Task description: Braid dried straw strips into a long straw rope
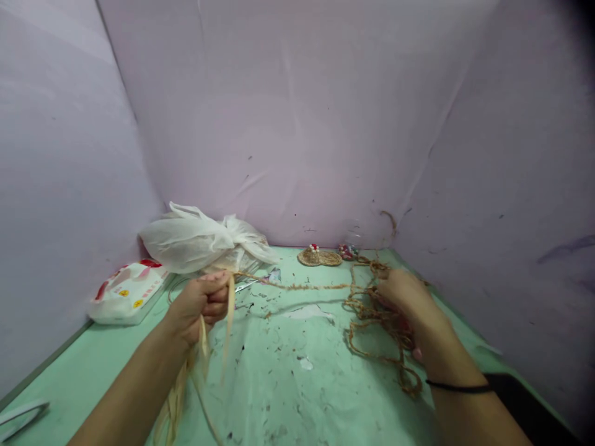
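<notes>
My left hand [204, 303] is closed, pinching one end of a twisted brown twine [307, 287] together with pale, flat raffia strips [230, 310]. More of the strips hang below that hand toward the near edge. The twine runs nearly level across to my right hand [406, 294], whose fingers are closed around a loose tangle of the same twine [367, 310]. Loops of it dangle under the right hand, and the right fingertips are partly hidden by the hand's back and the loops.
A knotted white plastic bag [199, 238] lies at the back left, beside a packet of tissues [132, 291]. A small woven slipper [320, 257] and a container of beads [348, 251] stand by the back wall. Scissors [246, 286] lie behind the left hand. Walls enclose the green table [288, 371].
</notes>
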The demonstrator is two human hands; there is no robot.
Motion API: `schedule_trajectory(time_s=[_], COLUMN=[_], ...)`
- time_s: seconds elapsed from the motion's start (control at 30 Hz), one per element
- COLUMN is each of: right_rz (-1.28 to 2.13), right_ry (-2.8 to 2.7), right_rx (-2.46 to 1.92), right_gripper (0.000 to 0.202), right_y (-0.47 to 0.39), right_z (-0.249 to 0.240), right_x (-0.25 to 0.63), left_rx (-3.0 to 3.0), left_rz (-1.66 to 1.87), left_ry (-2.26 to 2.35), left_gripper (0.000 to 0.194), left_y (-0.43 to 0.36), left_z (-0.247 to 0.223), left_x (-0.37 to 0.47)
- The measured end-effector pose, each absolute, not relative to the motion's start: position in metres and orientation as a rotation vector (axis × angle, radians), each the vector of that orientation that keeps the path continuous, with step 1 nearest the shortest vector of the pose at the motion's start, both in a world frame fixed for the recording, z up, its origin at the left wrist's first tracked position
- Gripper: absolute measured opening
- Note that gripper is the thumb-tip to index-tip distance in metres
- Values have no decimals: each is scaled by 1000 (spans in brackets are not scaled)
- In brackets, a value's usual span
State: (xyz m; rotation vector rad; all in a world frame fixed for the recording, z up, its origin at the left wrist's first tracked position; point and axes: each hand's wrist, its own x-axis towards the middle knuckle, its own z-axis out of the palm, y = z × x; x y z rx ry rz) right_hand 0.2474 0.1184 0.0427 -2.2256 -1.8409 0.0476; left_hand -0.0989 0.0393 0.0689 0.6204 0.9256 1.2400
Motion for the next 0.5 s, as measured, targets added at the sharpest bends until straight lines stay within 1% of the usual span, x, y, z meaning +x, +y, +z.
schedule_trajectory(time_s=[0.07, 0.1, 0.2, 0.27, 0.33, 0.4, 0.5], right_rz=[78, 165, 574, 880, 1086, 1248, 1398], right_ry=[-1846, -1878, -2026, -2183, -2288, -2254, -1924], right_rx=[-2096, -1939, -1407, -1119, -986, -949, -1011], right_gripper=[37, 40, 32, 32, 28, 26, 23], right_y=[112, 108, 91, 82, 78, 78, 83], right_z=[50, 54, 58, 53, 44, 36, 29], right_x=[234, 223, 178, 151, 136, 131, 133], left_rx=[730, 769, 854, 890, 934, 978, 994], left_rz=[1121, 1084, 1056, 1074, 1120, 1170, 1255], left_ry=[848, 825, 793, 804, 819, 853, 908], left_gripper=[18, 17, 14, 13, 12, 10, 10], left_y=[35, 32, 26, 24, 25, 27, 31], left_z=[65, 64, 65, 68, 70, 72, 73], left_x=[-89, -86, -83, -84, -86, -89, -91])
